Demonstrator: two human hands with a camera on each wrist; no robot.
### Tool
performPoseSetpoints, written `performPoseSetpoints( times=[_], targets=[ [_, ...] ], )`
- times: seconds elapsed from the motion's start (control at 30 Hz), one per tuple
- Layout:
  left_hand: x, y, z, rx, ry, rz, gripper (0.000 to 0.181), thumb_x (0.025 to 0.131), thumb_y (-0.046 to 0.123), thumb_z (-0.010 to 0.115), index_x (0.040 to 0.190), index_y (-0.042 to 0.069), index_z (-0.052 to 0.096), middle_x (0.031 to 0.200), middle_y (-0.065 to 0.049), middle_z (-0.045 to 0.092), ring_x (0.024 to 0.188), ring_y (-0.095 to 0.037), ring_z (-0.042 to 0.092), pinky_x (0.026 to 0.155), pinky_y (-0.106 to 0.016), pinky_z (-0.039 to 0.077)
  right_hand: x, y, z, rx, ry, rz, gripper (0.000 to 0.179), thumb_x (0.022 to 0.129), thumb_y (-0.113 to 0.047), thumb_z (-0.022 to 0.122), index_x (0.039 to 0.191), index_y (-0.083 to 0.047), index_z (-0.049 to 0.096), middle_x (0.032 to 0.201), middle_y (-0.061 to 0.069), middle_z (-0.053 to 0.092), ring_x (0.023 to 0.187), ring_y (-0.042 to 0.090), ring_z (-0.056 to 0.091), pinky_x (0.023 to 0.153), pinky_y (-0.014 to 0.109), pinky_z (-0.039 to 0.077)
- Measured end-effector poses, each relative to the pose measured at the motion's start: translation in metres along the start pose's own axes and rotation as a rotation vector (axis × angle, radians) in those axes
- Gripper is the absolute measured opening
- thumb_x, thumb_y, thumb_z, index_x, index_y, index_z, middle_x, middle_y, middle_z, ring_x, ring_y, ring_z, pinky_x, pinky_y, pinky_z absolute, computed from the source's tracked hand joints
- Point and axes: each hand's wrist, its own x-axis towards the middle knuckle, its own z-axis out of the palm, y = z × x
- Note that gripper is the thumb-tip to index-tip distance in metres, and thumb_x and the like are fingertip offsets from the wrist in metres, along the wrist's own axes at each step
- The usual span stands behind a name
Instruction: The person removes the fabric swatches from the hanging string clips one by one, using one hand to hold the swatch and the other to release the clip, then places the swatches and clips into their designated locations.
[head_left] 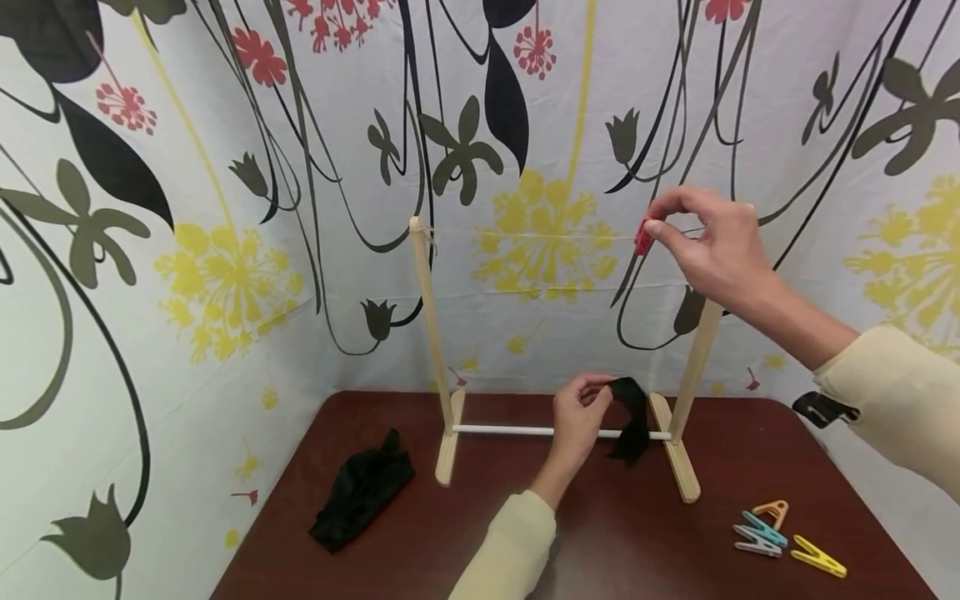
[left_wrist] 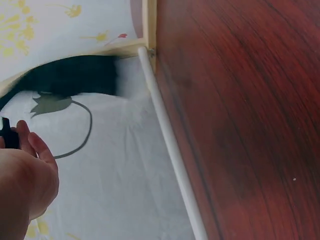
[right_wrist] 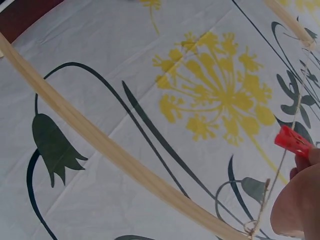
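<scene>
In the head view my right hand (head_left: 720, 250) is raised at the thin string (head_left: 540, 236), pinching a red clothespin (head_left: 642, 237) between thumb and fingers. The right wrist view shows the red clothespin (right_wrist: 294, 141) overlapping the string near its knotted end on a wooden post. Lower down, my left hand (head_left: 576, 423) pinches one end of a limp black cloth (head_left: 633, 412), narrow like a sock, which droops to the right in front of the white rod (head_left: 502, 430). Blurred black cloth (left_wrist: 75, 75) also shows beyond my left hand (left_wrist: 30, 175) in the left wrist view.
Two wooden posts, left (head_left: 431, 325) and right (head_left: 697, 358), stand on flat feet and carry the string. A second black cloth (head_left: 360, 492) lies crumpled at the table's left. Several clothespins, including a yellow one (head_left: 819, 557), lie at right on the dark table (head_left: 600, 542).
</scene>
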Motion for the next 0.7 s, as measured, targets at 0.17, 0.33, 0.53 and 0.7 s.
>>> performPoseSetpoints(
  times=[0.17, 0.33, 0.53, 0.7],
  targets=[
    [-0.002, 0.008, -0.001, -0.022, -0.004, 0.030, 0.013, 0.097, 0.007, 0.071, 0.106, 0.009, 0.080, 0.100, -0.017, 0.081, 0.083, -0.002, 0.074, 0.078, -0.020, 0.060, -0.003, 0.006, 0.005, 0.016, 0.109, -0.032, 0.011, 0.098, -0.013, 0.077, 0.107, -0.008, 0.076, 0.096, 0.001, 0.074, 0.096, -0.015, 0.055, 0.075, 0.017, 0.037],
    [-0.006, 0.015, -0.004, -0.048, 0.001, 0.021, 0.010, 0.099, 0.011, 0.072, 0.107, 0.010, 0.079, 0.101, -0.017, 0.080, 0.085, -0.003, 0.074, 0.081, -0.021, 0.061, -0.003, 0.008, 0.006, 0.039, 0.191, -0.046, 0.013, 0.096, -0.010, 0.079, 0.107, -0.005, 0.077, 0.095, 0.006, 0.075, 0.096, -0.015, 0.055, 0.081, 0.014, 0.037],
    [-0.012, 0.031, -0.016, -0.065, 0.006, 0.012, 0.014, 0.099, 0.018, 0.075, 0.108, 0.007, 0.078, 0.101, -0.019, 0.079, 0.085, -0.003, 0.073, 0.082, -0.021, 0.060, -0.004, 0.005, 0.002, 0.070, 0.227, -0.052, 0.013, 0.096, -0.008, 0.078, 0.109, -0.005, 0.078, 0.099, 0.014, 0.077, 0.098, -0.012, 0.057, 0.093, 0.016, 0.037],
    [-0.012, 0.049, -0.036, -0.052, -0.020, 0.041, 0.015, 0.100, 0.014, 0.073, 0.109, 0.004, 0.077, 0.102, -0.024, 0.078, 0.085, -0.003, 0.073, 0.081, -0.020, 0.059, -0.011, 0.000, 0.001, 0.079, 0.254, -0.072, 0.012, 0.095, -0.004, 0.078, 0.107, -0.002, 0.077, 0.099, 0.016, 0.077, 0.100, -0.013, 0.057, 0.097, 0.016, 0.037]
  ],
)
